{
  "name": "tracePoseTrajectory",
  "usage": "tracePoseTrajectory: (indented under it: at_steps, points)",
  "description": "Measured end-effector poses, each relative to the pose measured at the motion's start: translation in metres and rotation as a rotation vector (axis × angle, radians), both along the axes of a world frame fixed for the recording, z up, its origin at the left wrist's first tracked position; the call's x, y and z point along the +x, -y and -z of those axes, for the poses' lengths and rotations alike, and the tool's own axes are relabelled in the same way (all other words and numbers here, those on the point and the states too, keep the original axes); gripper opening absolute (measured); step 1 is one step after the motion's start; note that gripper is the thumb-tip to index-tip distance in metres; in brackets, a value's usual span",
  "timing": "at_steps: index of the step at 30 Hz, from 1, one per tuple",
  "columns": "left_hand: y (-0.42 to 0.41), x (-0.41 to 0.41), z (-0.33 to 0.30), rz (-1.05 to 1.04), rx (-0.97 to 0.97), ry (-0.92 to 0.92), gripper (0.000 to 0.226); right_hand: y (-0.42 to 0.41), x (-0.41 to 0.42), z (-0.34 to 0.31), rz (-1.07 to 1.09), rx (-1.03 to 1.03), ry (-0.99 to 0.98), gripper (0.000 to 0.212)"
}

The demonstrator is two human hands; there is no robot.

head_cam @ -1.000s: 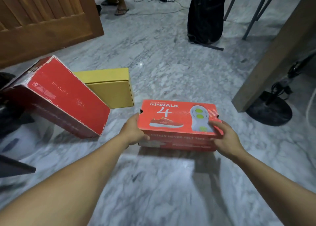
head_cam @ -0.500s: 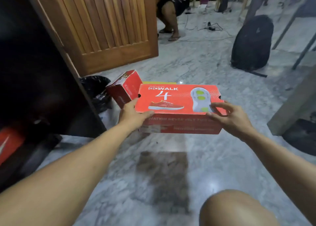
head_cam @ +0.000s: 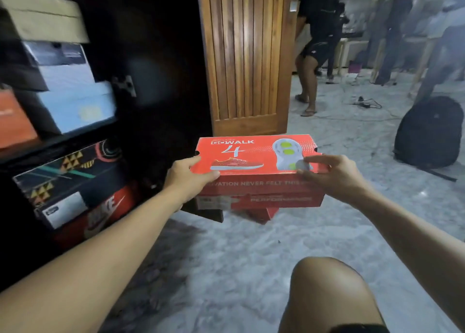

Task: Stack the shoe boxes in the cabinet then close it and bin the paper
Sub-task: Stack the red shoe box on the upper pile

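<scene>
Before the open cabinet (head_cam: 83, 136): one red shoe box (head_cam: 256, 167), held clear of the floor — left hand (head_cam: 187, 179) and right hand (head_cam: 332, 175) clasped its ends. Risk — catching the wooden door (head_cam: 246, 55), likely slipping free.

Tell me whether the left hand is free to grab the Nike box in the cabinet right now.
Probably not: the left hand grips the red shoe box, shared with the right hand. The Nike box lies unobstructed.

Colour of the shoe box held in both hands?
Red-orange shoe box, white lettering and shoe print on its lid; head view.
</scene>
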State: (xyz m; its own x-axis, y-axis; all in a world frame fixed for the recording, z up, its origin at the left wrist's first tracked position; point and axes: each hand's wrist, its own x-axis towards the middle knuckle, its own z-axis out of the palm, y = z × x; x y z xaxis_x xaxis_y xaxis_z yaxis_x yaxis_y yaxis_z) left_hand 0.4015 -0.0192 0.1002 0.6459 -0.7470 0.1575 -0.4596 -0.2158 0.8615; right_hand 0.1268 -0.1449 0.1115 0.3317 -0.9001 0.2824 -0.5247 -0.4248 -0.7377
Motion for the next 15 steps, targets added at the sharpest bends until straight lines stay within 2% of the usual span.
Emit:
tracePoseTrajectory:
  at_steps: [2, 6, 9, 15]
  points:
    - [-0.028, 0.013, -0.018, -0.050, -0.024, 0.007, 0.061, -0.015, 0.019, -0.012, -0.037, -0.004, 0.024, 0.024]
    - [-0.084, 0.046, -0.058, -0.149, -0.047, 0.034, 0.054, -0.043, 0.060, -0.038, -0.142, -0.006, 0.034, 0.045]
    - [-0.118, 0.072, -0.087, -0.232, -0.077, 0.037, 0.064, -0.061, 0.095, -0.065, -0.205, -0.051, 0.064, 0.048]
    - [-0.164, 0.104, -0.151, -0.315, -0.218, 0.027, 0.068, -0.086, 0.158, -0.131, -0.305, -0.151, 0.079, 0.055]
